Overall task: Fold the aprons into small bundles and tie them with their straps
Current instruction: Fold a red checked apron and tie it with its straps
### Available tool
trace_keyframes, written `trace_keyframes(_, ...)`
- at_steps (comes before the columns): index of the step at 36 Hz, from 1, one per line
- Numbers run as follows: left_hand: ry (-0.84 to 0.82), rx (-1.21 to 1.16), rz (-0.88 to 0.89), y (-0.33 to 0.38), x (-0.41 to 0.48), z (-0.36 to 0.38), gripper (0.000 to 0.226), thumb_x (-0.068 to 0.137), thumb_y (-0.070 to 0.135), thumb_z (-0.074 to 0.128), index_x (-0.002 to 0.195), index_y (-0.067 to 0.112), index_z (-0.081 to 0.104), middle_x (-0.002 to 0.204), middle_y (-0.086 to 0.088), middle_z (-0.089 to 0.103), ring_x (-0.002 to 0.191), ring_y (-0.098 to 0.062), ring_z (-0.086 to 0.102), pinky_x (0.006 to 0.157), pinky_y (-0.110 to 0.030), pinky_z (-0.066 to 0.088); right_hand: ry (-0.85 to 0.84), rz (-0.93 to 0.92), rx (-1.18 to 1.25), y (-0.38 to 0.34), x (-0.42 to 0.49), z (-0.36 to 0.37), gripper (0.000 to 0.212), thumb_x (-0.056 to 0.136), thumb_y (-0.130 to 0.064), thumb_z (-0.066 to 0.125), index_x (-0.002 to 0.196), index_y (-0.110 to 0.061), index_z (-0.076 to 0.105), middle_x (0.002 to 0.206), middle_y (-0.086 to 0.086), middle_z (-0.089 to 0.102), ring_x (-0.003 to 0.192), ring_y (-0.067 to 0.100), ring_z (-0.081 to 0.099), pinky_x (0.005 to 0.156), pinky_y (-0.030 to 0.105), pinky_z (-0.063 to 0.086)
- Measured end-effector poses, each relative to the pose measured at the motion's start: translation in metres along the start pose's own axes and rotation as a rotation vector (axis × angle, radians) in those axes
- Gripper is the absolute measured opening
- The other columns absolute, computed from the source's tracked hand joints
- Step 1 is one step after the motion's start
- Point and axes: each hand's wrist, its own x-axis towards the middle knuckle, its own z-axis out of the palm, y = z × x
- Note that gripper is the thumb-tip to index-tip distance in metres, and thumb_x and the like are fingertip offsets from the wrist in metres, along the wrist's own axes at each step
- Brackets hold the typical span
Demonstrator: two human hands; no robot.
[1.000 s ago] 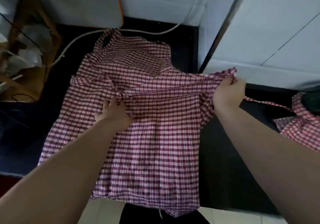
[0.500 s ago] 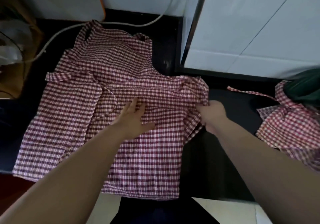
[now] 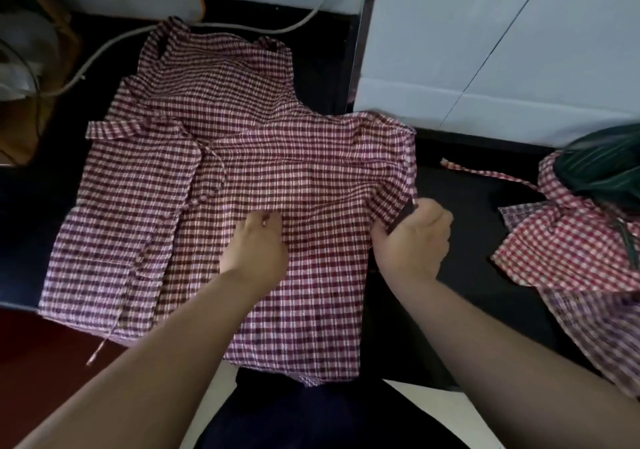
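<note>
A red-and-white checked apron (image 3: 242,157) lies spread on the black counter (image 3: 464,233), bib toward the wall. Its left side is folded inward, with a strap (image 3: 114,129) lying across it. My left hand (image 3: 256,247) rests on the middle of the cloth with its fingers bent downward. My right hand (image 3: 412,240) grips the apron's bunched right edge and holds it just above the counter.
A second checked apron (image 3: 568,258) lies crumpled at the right, its strap (image 3: 485,173) trailing left, under a dark green object (image 3: 606,161). A white cable (image 3: 114,43) runs along the back. White panels (image 3: 485,50) stand behind. The counter's front edge is near my body.
My right hand brought the apron's right edge down from a raised, stretched position toward the counter. My left hand slid right along the cloth and now has its fingers bent down.
</note>
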Motion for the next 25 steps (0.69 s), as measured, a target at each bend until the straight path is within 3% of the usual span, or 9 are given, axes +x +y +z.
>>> trace_keyframes(3,-0.102,-0.011,0.057,0.000,-0.013,0.006,0.066,0.099,0.041,0.043,0.154,0.019,0.013,0.162,-0.005,-0.001,0.147,-0.028,0.008,0.115,-0.042,0.025,-0.081,0.057,-0.163,0.004,-0.010,-0.002,0.066,0.081,-0.039,0.069,0.128,-0.008,0.034,0.133,0.015,0.035,0.121,0.032,0.035,0.099,0.046,0.031)
trace_keyframes(6,-0.135,-0.106,0.084,-0.006,-0.027,0.015,0.070,0.099,0.042,0.045,0.154,0.021,0.007,0.160,-0.002,-0.015,0.148,-0.026,0.007,0.114,-0.039,0.027,-0.212,0.038,-0.310,0.004,-0.016,-0.007,0.054,0.083,-0.049,0.064,0.119,-0.013,0.045,0.128,0.011,0.041,0.120,0.031,0.039,0.100,0.045,0.030)
trace_keyframes(8,-0.068,-0.208,0.081,-0.013,-0.033,0.021,0.065,0.099,0.036,0.048,0.153,0.020,0.016,0.157,-0.001,-0.007,0.139,-0.028,0.029,0.104,-0.035,0.040,-0.362,-0.027,-0.318,0.000,-0.019,-0.008,0.036,0.087,-0.050,0.056,0.103,-0.017,0.056,0.111,0.003,0.055,0.106,0.026,0.052,0.090,0.041,0.039)
trace_keyframes(10,0.028,-0.275,0.105,-0.021,-0.036,0.025,0.055,0.098,0.026,0.051,0.148,0.019,0.029,0.149,-0.002,0.008,0.129,-0.026,0.040,0.094,-0.028,0.045,-0.588,-0.006,-0.166,-0.007,-0.022,-0.008,0.026,0.092,-0.044,0.050,0.089,-0.019,0.059,0.092,-0.002,0.061,0.082,0.019,0.057,0.072,0.033,0.045)
trace_keyframes(14,-0.011,-0.226,0.213,-0.042,-0.041,0.025,0.043,0.099,0.018,0.047,0.142,0.021,0.042,0.149,0.002,0.027,0.140,-0.020,0.027,0.106,-0.026,0.033,-0.796,0.294,0.196,-0.028,-0.033,0.007,0.016,0.096,-0.021,0.047,0.084,-0.014,0.055,0.088,0.002,0.057,0.069,0.016,0.049,0.058,0.026,0.042)
trace_keyframes(16,-0.037,-0.160,0.238,-0.046,-0.043,0.022,0.042,0.101,0.023,0.043,0.144,0.023,0.042,0.153,0.008,0.030,0.147,-0.018,0.012,0.115,-0.030,0.021,-0.777,0.544,0.355,-0.034,-0.038,0.016,0.015,0.099,-0.012,0.042,0.098,-0.010,0.056,0.100,0.006,0.056,0.074,0.019,0.049,0.065,0.028,0.046)
trace_keyframes(18,-0.036,-0.004,0.246,-0.047,-0.047,0.017,0.042,0.103,0.033,0.036,0.145,0.029,0.041,0.155,0.015,0.027,0.146,-0.018,0.008,0.117,-0.037,0.016,-0.683,0.652,0.422,-0.033,-0.042,0.027,0.025,0.100,-0.008,0.037,0.112,-0.004,0.058,0.110,0.009,0.058,0.083,0.023,0.052,0.082,0.035,0.050)
trace_keyframes(21,-0.135,0.069,0.253,-0.050,-0.059,0.016,0.047,0.103,0.035,0.031,0.150,0.030,0.030,0.160,0.014,0.011,0.144,-0.021,0.011,0.114,-0.040,0.022,-0.606,0.669,0.444,-0.032,-0.053,0.030,0.025,0.100,-0.010,0.039,0.108,-0.004,0.062,0.100,0.010,0.062,0.080,0.024,0.056,0.077,0.035,0.051)
trace_keyframes(25,-0.248,-0.015,0.238,-0.060,-0.069,0.018,0.053,0.104,0.030,0.032,0.154,0.022,0.017,0.162,0.005,-0.006,0.148,-0.023,-0.001,0.118,-0.039,0.016,-0.460,0.517,0.445,-0.026,-0.065,0.016,0.028,0.097,-0.027,0.045,0.111,-0.009,0.061,0.107,0.007,0.063,0.094,0.029,0.060,0.090,0.046,0.052)
